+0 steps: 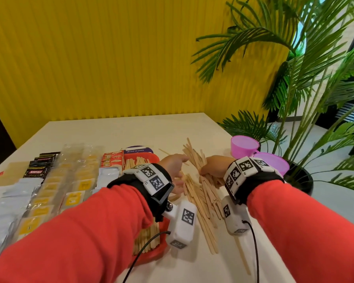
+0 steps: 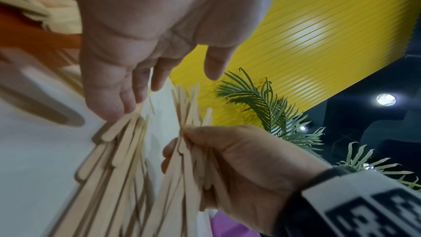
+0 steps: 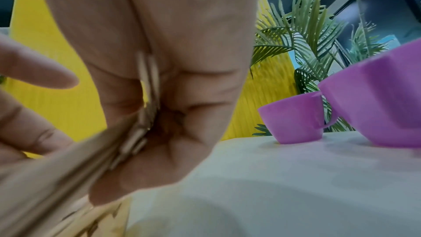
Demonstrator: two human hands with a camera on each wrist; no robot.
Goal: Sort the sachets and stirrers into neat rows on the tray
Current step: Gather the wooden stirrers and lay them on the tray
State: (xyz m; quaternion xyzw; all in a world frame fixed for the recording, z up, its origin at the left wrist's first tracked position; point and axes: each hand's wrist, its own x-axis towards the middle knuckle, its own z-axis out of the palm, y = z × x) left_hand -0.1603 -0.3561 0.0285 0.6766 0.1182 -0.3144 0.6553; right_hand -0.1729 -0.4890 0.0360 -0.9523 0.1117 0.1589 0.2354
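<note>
Forward over the bench [image 1: 121,131], you reach with both hands side by side. Your right hand [image 1: 215,166] has its grip clamped round a fistful of stirrers [image 1: 193,158], which fan out toward 12 o'clock. Your left hand [image 1: 173,166], at its 9 o'clock, has its grip apart: fingers [image 2: 114,104] straight, tips touching loose stirrers lying on the bench between your wrists. More stirrers lie in the red tray [image 1: 154,158] at 8 o'clock, with sachets [image 1: 49,190] in rows beyond it at 9 o'clock. Two pink cups [image 1: 243,146] stand at 2 o'clock.
</note>
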